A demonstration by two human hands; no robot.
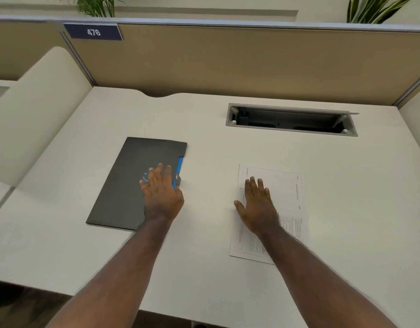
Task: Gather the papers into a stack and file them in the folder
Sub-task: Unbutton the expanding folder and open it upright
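My papers lie as a loose white stack on the desk, right of centre, sheets slightly fanned, printed with fine text too small to read; my right hand rests flat on them, fingers spread, gripping nothing; the dark grey folder lies closed to the left, a blue edge showing along its right side, a blue mark partly hidden; my left hand is over it, open; a sign on the partition reads 476.
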